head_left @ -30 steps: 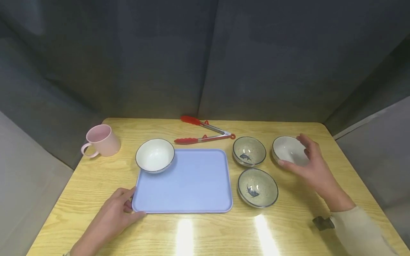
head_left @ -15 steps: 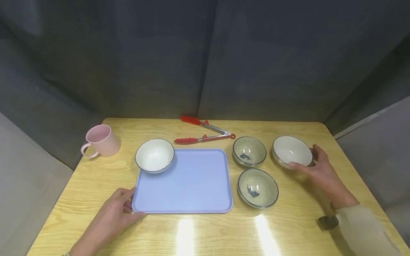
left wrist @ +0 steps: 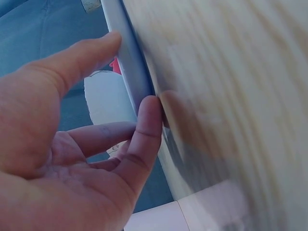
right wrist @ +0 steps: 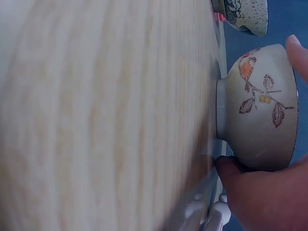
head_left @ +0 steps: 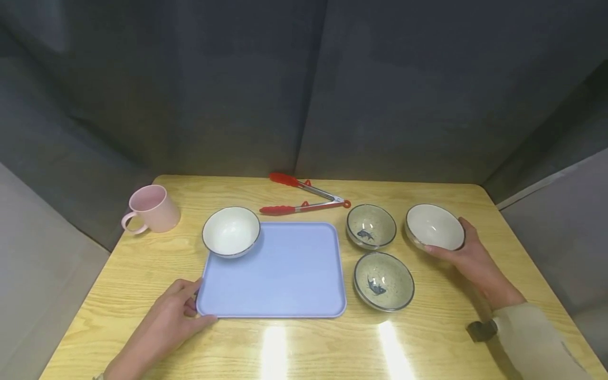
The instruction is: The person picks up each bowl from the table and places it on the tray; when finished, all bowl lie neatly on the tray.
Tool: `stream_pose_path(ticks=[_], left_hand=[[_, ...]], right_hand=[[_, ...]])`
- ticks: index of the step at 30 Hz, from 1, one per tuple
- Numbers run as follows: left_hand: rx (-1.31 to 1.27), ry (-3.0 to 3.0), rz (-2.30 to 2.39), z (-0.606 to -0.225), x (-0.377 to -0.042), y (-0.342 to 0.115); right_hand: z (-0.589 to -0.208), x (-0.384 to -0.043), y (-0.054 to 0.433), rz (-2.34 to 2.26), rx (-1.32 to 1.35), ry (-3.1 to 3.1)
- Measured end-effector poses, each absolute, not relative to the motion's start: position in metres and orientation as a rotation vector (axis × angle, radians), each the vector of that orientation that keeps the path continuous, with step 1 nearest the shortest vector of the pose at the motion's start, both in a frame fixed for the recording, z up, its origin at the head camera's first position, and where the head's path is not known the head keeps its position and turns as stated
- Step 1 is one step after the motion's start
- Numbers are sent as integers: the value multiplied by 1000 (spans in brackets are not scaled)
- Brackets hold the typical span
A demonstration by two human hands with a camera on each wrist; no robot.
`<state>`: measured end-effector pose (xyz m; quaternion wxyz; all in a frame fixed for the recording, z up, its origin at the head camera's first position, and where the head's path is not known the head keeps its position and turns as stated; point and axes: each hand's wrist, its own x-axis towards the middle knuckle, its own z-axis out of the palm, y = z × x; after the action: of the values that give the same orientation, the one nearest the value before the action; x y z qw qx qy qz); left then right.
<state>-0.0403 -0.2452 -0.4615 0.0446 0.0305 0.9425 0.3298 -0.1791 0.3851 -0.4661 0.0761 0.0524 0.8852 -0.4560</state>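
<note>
In the head view my left hand [head_left: 163, 319] holds the near left corner of a light blue rectangular tray [head_left: 280, 285], thumb at the front edge and fingers at the left side. The left wrist view shows the fingertips against the tray's rim [left wrist: 126, 53]. My right hand [head_left: 480, 266] grips a white bowl [head_left: 433, 224] at the right, thumb on its near side and fingers round its right side. Its outside carries a bird-and-branch pattern, seen in the right wrist view on the upright bowl [right wrist: 264, 110]. Another white bowl [head_left: 230, 231] overlaps the tray's back left corner.
Two speckled bowls with fish drawings, a farther bowl [head_left: 377, 219] and a nearer bowl [head_left: 391, 274], stand between tray and right hand. Red-tipped tongs [head_left: 315, 205] lie spread behind the tray. A pink mug [head_left: 159, 214] stands at the back left. Dark curtain [head_left: 237, 95] borders the table's back.
My right hand has shifted from over the white bowl's opening to its right side and has taken hold of it. The left hand and the tray look the same.
</note>
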Motion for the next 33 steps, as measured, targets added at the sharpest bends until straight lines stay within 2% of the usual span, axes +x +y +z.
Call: stream_pose_path(ticks=[33], left_hand=[[108, 2871, 1001, -461, -40, -246]], right_hand=[[-471, -176, 382, -1420, 148, 2695]])
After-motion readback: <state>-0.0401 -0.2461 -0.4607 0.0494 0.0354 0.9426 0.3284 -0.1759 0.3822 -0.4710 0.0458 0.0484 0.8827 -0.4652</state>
